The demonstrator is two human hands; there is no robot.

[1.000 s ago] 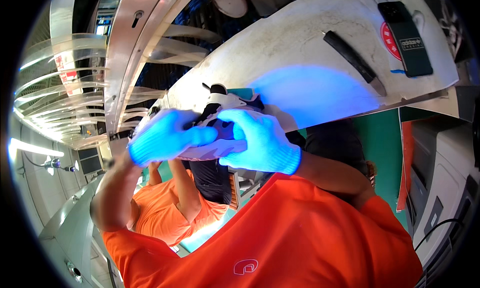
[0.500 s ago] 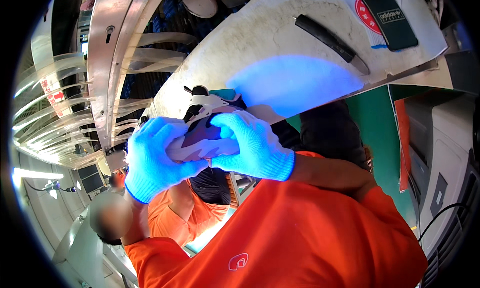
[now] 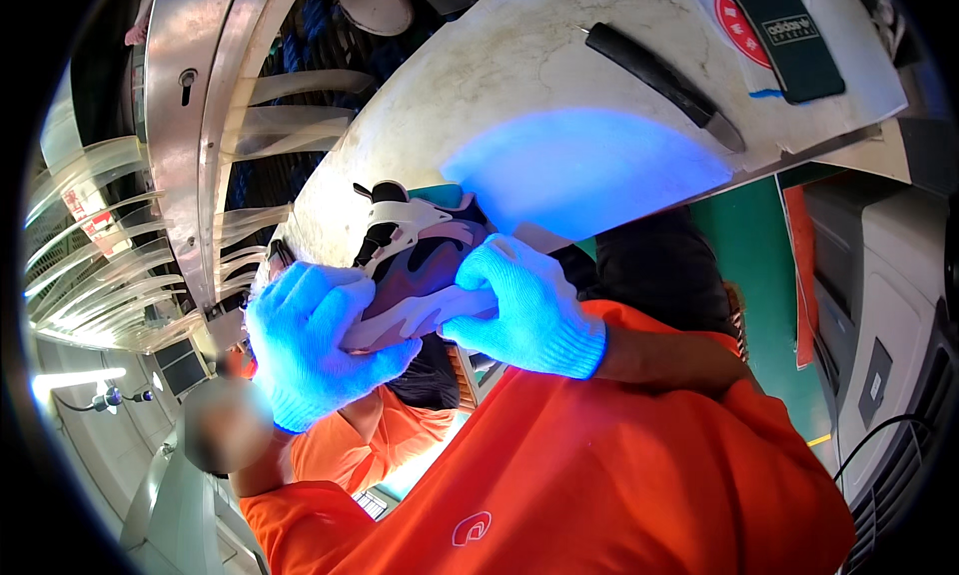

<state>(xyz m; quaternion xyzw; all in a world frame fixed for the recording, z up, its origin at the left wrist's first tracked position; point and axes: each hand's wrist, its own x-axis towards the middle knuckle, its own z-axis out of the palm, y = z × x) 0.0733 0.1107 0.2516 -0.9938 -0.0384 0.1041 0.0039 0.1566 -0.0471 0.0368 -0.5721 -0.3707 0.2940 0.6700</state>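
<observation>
Between my gloved hands is a sneaker point(image 3: 415, 280) in dark, mauve and white tones, with a pale wavy sole side and a white strap over its upper. My left hand point(image 3: 318, 335) grips one end, its thumb stretched along the sole edge. At the other end my right hand point(image 3: 529, 300) is closed around the shoe, fingers curled over the upper and thumb at the sole. Both gloves are knitted and glow blue-white under blue light. The shoe is tilted, near the edge of the pale worktable point(image 3: 479, 85). Its underside is hidden.
A black-handled tool point(image 3: 654, 72) with a flat metal end and a dark phone point(image 3: 784, 40) lie on the worktable. Clear plastic strips point(image 3: 100, 245) hang at left by a metal frame point(image 3: 185, 125). Another person in orange point(image 3: 365, 445) is beyond my hands. A grey machine point(image 3: 884, 305) stands right.
My right hand has moved slightly right and down along the shoe, uncovering more of its side. The shoe has turned a little, and my left hand has dropped slightly.
</observation>
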